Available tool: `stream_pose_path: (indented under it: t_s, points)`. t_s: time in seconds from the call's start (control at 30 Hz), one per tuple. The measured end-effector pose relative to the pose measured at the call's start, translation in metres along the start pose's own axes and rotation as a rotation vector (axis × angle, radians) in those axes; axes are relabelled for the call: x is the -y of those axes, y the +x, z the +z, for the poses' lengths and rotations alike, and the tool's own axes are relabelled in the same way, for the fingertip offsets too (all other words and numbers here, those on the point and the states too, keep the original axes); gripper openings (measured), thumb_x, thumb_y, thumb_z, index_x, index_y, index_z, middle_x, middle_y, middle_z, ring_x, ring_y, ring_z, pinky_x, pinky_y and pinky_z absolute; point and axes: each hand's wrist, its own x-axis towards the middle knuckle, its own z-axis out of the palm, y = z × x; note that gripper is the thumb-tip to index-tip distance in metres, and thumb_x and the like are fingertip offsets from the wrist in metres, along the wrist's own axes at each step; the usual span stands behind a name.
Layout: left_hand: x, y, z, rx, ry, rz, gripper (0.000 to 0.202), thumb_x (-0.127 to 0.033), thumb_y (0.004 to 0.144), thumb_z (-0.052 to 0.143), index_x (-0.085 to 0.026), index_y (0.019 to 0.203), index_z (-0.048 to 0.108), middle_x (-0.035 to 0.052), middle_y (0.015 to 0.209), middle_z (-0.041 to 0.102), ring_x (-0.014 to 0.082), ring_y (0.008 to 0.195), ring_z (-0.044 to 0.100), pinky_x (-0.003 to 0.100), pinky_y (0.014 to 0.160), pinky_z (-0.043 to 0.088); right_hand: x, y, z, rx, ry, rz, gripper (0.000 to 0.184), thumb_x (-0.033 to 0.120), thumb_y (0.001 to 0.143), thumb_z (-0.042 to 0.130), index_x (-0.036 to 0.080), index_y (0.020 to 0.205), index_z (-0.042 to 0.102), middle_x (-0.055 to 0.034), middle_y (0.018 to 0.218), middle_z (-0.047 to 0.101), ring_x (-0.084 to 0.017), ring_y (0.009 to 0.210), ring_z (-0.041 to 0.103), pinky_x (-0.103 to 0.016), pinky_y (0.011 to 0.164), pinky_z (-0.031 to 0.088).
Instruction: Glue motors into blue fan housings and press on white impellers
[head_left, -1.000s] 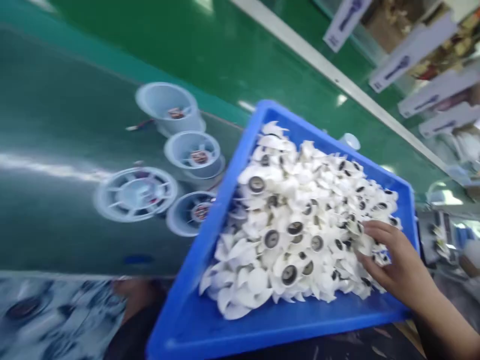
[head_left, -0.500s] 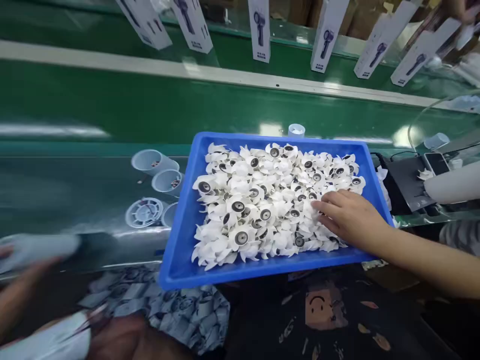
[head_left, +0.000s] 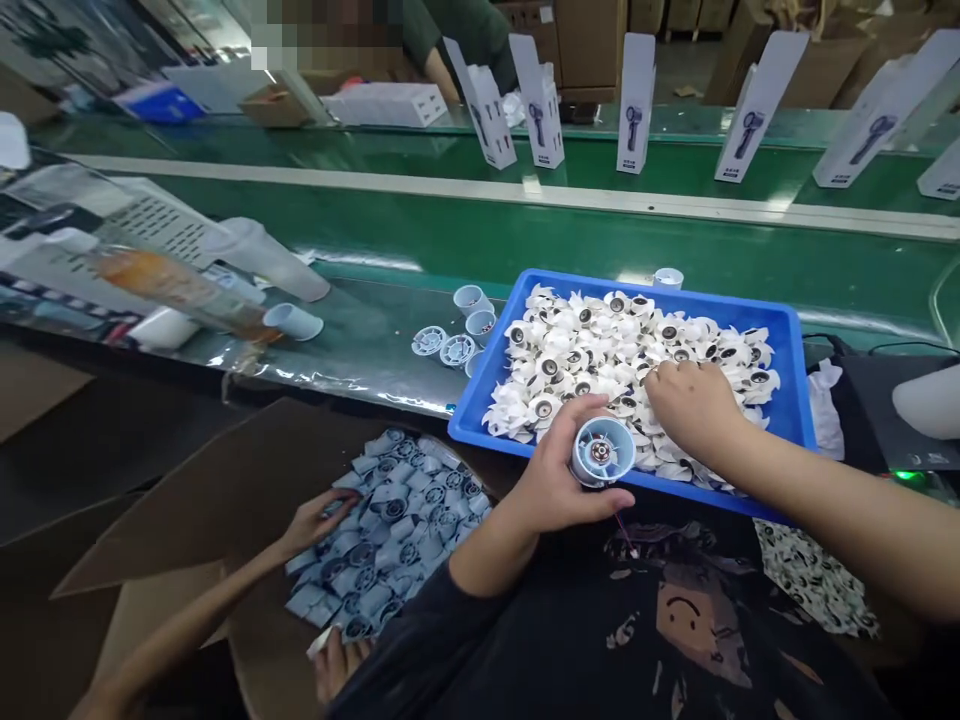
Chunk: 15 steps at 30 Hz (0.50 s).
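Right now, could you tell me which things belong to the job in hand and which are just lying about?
In use: fan housing in the left hand; white impellers under the right hand; blue tray holding them.
Lying about: loose housings on the worktop; upright cartons beyond; bottle at left; co-worker's box of housings.
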Motion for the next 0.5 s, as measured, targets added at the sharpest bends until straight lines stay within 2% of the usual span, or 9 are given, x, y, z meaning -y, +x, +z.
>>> stream_pose_path:
  t_s: [0.07, 0.13, 0.23, 0.27, 0.37, 0.5]
  points:
    - [-0.008, 0.006, 0.002, -0.005, 0.111, 0.096, 0.075, -0.052, 0.063, 0.086, -0.028, 0.128, 0.056, 0.0087, 0.108, 0.069, 0.0304, 0.1, 0.067, 0.047, 0.094, 0.052, -0.005, -0.007, -0.008, -0.028, -0.01, 0.032, 0.022, 0.003, 0.086, 0.045, 0.011, 0.087, 0.065, -0.0148, 0.083, 0.067, -0.026, 0.074, 0.063, -0.031, 0.058, 0.029]
    - [-0.012, 0.011, 0.003, -0.027, 0.247, 0.163, 0.061, -0.052, 0.066, 0.083, -0.027, 0.118, 0.063, 0.008, 0.108, 0.071, 0.0312, 0.102, 0.067, 0.049, 0.097, 0.051, -0.008, -0.021, -0.019, -0.151, 0.083, -0.011, 0.018, 0.011, 0.088, 0.047, 0.013, 0.091, 0.064, -0.0135, 0.087, 0.068, -0.026, 0.079, 0.063, -0.032, 0.062, 0.034]
    - [-0.014, 0.012, 0.006, -0.025, 0.345, 0.229, 0.049, -0.047, 0.072, 0.078, -0.026, 0.113, 0.065, 0.007, 0.109, 0.072, 0.0297, 0.101, 0.067, 0.046, 0.093, 0.053, -0.004, -0.048, -0.033, -0.425, 0.405, -0.263, 0.017, 0.02, 0.088, 0.05, 0.015, 0.097, 0.063, -0.0075, 0.091, 0.067, -0.021, 0.083, 0.062, -0.031, 0.07, 0.038]
    - [-0.014, 0.011, 0.007, -0.007, 0.352, 0.257, 0.046, -0.045, 0.073, 0.076, -0.025, 0.113, 0.064, 0.0067, 0.109, 0.072, 0.0286, 0.1, 0.068, 0.044, 0.091, 0.054, -0.001, -0.056, -0.035, -0.476, 0.477, -0.343, 0.017, 0.02, 0.089, 0.049, 0.015, 0.097, 0.062, -0.006, 0.09, 0.067, -0.02, 0.082, 0.06, -0.031, 0.071, 0.037]
    - [-0.018, 0.01, 0.009, 0.073, 0.354, 0.311, 0.041, -0.041, 0.076, 0.073, -0.024, 0.112, 0.064, 0.0063, 0.108, 0.073, 0.0265, 0.096, 0.069, 0.039, 0.088, 0.054, 0.008, -0.071, -0.034, -0.454, 0.457, -0.448, 0.014, 0.017, 0.091, 0.049, 0.015, 0.092, 0.063, -0.0045, 0.084, 0.064, -0.019, 0.078, 0.054, -0.032, 0.071, 0.034]
    - [-0.029, 0.011, 0.006, 0.248, 0.317, 0.219, 0.042, -0.05, 0.072, 0.076, -0.023, 0.103, 0.066, 0.0047, 0.093, 0.073, 0.024, 0.082, 0.068, 0.035, 0.076, 0.054, 0.008, -0.069, -0.029, -0.383, 0.369, -0.521, 0.01, 0.021, 0.094, 0.06, 0.017, 0.099, 0.067, -0.0047, 0.092, 0.064, -0.021, 0.083, 0.048, -0.033, 0.072, 0.031]
